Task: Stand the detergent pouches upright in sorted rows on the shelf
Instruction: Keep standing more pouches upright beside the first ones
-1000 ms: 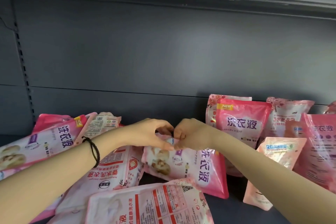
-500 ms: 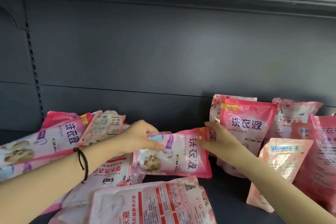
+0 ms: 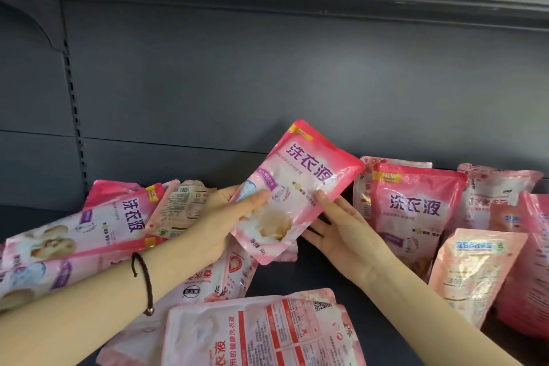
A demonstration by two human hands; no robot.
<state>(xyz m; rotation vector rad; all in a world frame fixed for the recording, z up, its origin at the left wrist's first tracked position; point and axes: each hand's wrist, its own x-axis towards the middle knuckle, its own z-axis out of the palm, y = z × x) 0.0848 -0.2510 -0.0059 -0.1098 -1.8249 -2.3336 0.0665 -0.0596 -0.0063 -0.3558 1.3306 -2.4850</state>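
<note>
Since half a second back: held pouch [image 3: 297,190] has swung from lying near level between both hands to a steep tilt, printed face to camera. It is lifted clear of the shelf [image 3: 312,276], above the gap between the flat heap [image 3: 98,226] on the left and the standing pouches on the right.

Left grip [image 3: 228,217]: thumb across the front face, fingers behind, pinching the pouch's lower left side. Looks to carry the weight alone.

Right grip [image 3: 341,229]: palm up, fingers spread and straight, one fingertip touching the pouch's right edge. Holds nothing.

Key relation: long axis runs from the bottom seam, low and left by the left grip, to the top edge, high and leaning right. Matching upright pouch [image 3: 416,208] stands just right of that top corner, with the right grip between the two.

Judgement: the top must tip back leftward to come upright, then the base goes down on bare shelf beside its match. Right grip is nearer that spot and fit to steady the base. Soft pouch may slump.
</note>
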